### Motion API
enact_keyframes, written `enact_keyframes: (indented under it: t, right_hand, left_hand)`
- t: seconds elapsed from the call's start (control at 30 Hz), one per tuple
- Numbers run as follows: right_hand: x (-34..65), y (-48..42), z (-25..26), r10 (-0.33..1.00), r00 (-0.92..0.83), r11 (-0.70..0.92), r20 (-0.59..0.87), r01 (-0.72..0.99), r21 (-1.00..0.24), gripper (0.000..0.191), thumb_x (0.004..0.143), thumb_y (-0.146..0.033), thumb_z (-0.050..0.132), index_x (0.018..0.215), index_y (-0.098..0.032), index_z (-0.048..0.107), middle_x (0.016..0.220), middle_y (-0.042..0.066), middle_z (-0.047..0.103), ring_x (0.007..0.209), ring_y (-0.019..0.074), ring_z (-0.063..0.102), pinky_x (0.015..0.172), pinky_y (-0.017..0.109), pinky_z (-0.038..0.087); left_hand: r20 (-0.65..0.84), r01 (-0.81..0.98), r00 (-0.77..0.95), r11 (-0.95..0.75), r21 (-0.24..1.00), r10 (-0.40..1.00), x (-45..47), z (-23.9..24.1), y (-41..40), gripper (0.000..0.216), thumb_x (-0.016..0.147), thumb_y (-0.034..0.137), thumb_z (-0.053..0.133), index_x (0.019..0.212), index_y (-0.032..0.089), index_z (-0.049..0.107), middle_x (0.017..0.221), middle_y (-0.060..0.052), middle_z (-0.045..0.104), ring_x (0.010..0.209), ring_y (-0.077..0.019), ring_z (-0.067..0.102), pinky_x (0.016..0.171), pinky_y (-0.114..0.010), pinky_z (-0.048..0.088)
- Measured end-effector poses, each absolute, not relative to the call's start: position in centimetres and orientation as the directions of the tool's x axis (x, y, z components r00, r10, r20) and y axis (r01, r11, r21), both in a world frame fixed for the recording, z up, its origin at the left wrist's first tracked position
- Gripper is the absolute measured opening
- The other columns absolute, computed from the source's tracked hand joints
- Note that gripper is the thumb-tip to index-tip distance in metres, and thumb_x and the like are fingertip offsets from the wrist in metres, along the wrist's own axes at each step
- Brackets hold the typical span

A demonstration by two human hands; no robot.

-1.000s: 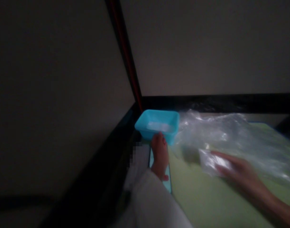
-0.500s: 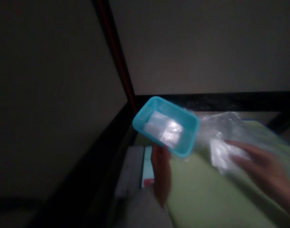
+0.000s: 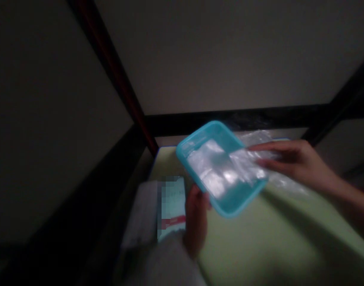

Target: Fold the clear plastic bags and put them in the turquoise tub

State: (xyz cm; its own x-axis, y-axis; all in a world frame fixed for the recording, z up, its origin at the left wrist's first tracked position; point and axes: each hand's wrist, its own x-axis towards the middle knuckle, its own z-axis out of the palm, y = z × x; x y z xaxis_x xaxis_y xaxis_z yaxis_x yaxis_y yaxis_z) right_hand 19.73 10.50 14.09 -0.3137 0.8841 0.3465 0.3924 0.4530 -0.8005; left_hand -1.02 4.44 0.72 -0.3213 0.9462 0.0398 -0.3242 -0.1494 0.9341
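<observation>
My left hand (image 3: 196, 216) grips the near rim of a turquoise plastic tray (image 3: 229, 204) and holds it lifted and tilted toward me. Small clear plastic packets (image 3: 211, 169) lie inside the tray. My right hand (image 3: 291, 161) reaches in from the right with its fingers pinched on another clear packet (image 3: 247, 165), which hangs over the tray's right side. A white sleeve covers my left forearm.
A light green mat (image 3: 259, 246) covers the table. A large clear plastic bag (image 3: 259, 138) lies behind the tray. A teal and white box (image 3: 172, 206) sits at the mat's left edge. Dark frame bars and plain walls enclose the corner.
My left hand has lifted the tray off the table and tilted it. My right hand has carried a packet leftward from the big bag to the tray.
</observation>
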Motion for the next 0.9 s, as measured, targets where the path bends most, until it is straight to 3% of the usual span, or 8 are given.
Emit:
enact_keyframes:
  t: [0.17, 0.3, 0.47, 0.53, 0.7, 0.8, 0.9]
  right_hand:
    - [18.8, 11.6, 14.6, 0.8, -0.495, 0.559, 0.34, 0.409, -0.721, 0.028, 0.078, -0.027, 0.061, 0.103, -0.022, 0.072, 0.1, 0.004, 0.073, 0.08, 0.021, 0.069, 0.064, 0.033, 0.058]
    - [18.4, 12.2, 14.6, 0.768, -0.508, 0.615, 0.392, 0.41, -0.674, 0.038, 0.078, -0.024, 0.06, 0.116, -0.021, 0.065, 0.112, 0.006, 0.068, 0.088, 0.0217, 0.066, 0.072, 0.035, 0.056]
    - [18.1, 13.2, 14.1, 0.749, -0.521, 0.647, 0.41, 0.441, -0.622, 0.047, 0.073, -0.021, 0.062, 0.12, -0.018, 0.059, 0.09, 0.005, 0.068, 0.076, 0.0197, 0.064, 0.068, 0.034, 0.054]
    - [17.7, 13.7, 14.1, 0.72, -0.572, 0.676, 0.393, 0.448, -0.586, 0.041, 0.072, -0.017, 0.06, 0.114, -0.017, 0.06, 0.086, 0.004, 0.067, 0.075, 0.0187, 0.063, 0.07, 0.033, 0.052]
    - [15.9, 14.4, 14.0, 0.702, -0.66, 0.673, 0.268, 0.492, -0.551, 0.009, 0.07, -0.01, 0.056, 0.077, -0.017, 0.058, 0.076, 0.001, 0.064, 0.069, 0.0162, 0.061, 0.064, 0.027, 0.047]
    - [14.8, 14.3, 13.7, 0.702, -0.62, 0.7, 0.35, 0.511, -0.499, 0.008, 0.07, -0.01, 0.055, 0.071, -0.018, 0.053, 0.07, -0.001, 0.061, 0.065, 0.0145, 0.057, 0.062, 0.025, 0.043]
    - [14.2, 14.1, 13.6, 0.643, -0.561, 0.763, 0.52, 0.525, -0.378, 0.007, 0.073, -0.01, 0.053, 0.07, -0.017, 0.053, 0.068, -0.001, 0.059, 0.061, 0.0131, 0.053, 0.061, 0.024, 0.039]
  left_hand:
    - [0.041, -0.317, -0.292, -0.137, 0.938, 0.956, -1.0, 0.6, 4.3, 0.015, 0.072, 0.032, 0.065, 0.072, 0.017, 0.061, 0.059, 0.004, 0.05, 0.053, -0.0091, 0.043, 0.048, -0.018, 0.035]
    - [0.029, -0.311, -0.281, -0.12, 0.943, 0.959, -1.0, 0.7, 4.4, 0.015, 0.072, 0.032, 0.063, 0.076, 0.017, 0.062, 0.062, 0.003, 0.054, 0.054, -0.0097, 0.045, 0.049, -0.019, 0.036]
    - [0.018, -0.304, -0.259, -0.1, 0.948, 0.966, -1.0, 0.6, 4.4, 0.013, 0.072, 0.031, 0.062, 0.072, 0.018, 0.061, 0.055, 0.005, 0.049, 0.052, -0.0096, 0.042, 0.049, -0.018, 0.034]
    - [0.012, -0.298, -0.256, -0.091, 0.95, 0.967, -1.0, 0.5, 4.5, 0.012, 0.072, 0.03, 0.062, 0.072, 0.018, 0.061, 0.055, 0.005, 0.048, 0.052, -0.0095, 0.042, 0.049, -0.018, 0.034]
    - [-0.001, -0.29, -0.254, -0.075, 0.954, 0.967, -0.9, 0.5, 4.5, 0.012, 0.072, 0.03, 0.062, 0.073, 0.018, 0.061, 0.058, 0.004, 0.05, 0.053, -0.0098, 0.042, 0.05, -0.019, 0.034]
    - [-0.004, -0.293, -0.252, -0.072, 0.953, 0.968, -0.9, 0.6, 4.4, 0.012, 0.071, 0.03, 0.063, 0.073, 0.018, 0.061, 0.057, 0.005, 0.05, 0.053, -0.0097, 0.042, 0.051, -0.019, 0.033]
    - [-0.003, -0.301, -0.244, -0.073, 0.951, 0.97, -0.9, 0.8, 4.3, 0.014, 0.071, 0.031, 0.064, 0.072, 0.018, 0.06, 0.059, 0.005, 0.05, 0.054, -0.0096, 0.043, 0.051, -0.019, 0.034]
